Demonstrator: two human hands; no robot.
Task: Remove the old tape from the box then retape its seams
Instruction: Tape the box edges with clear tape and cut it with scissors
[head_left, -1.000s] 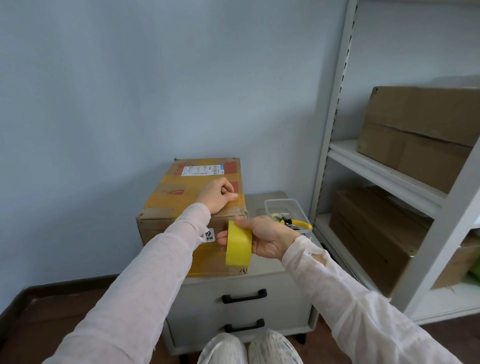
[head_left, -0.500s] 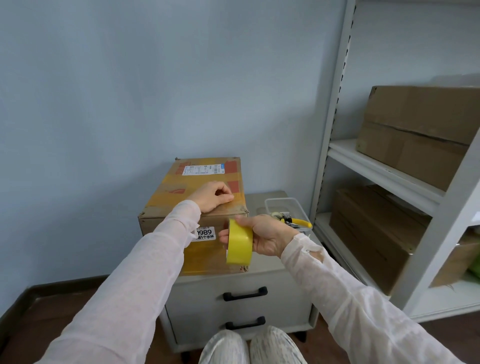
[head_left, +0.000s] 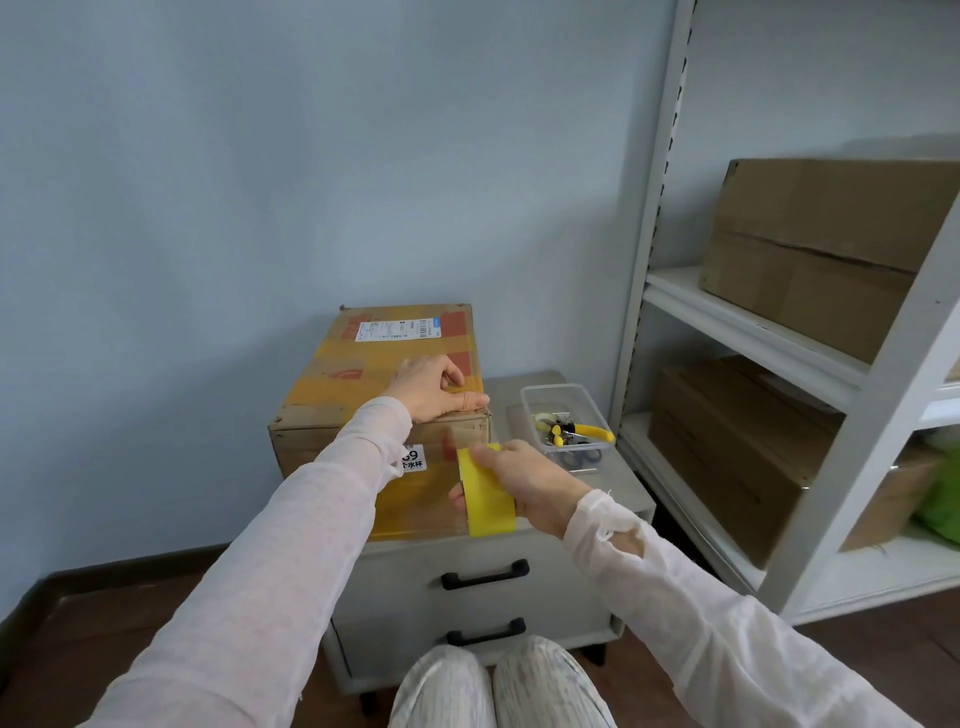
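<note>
A cardboard box (head_left: 363, 374) wrapped in yellow tape, with a white shipping label at its far end, stands on a grey drawer cabinet (head_left: 467, 582). My left hand (head_left: 434, 387) rests on the box's top near the front right corner, fingers curled with the thumb pressed along the edge. My right hand (head_left: 524, 480) grips a roll of yellow tape (head_left: 485, 491) in front of the box's near face. A strip seems to run from the roll up to that corner.
A clear plastic tub (head_left: 566, 423) with yellow-handled pliers and small tools sits on the cabinet to the right of the box. White metal shelving (head_left: 779, 332) at the right holds several cardboard boxes. The blue wall is close behind.
My right hand has tilted the tape roll, so its flat yellow band now faces the camera. My left thumb has pressed down along the box's front right edge.
</note>
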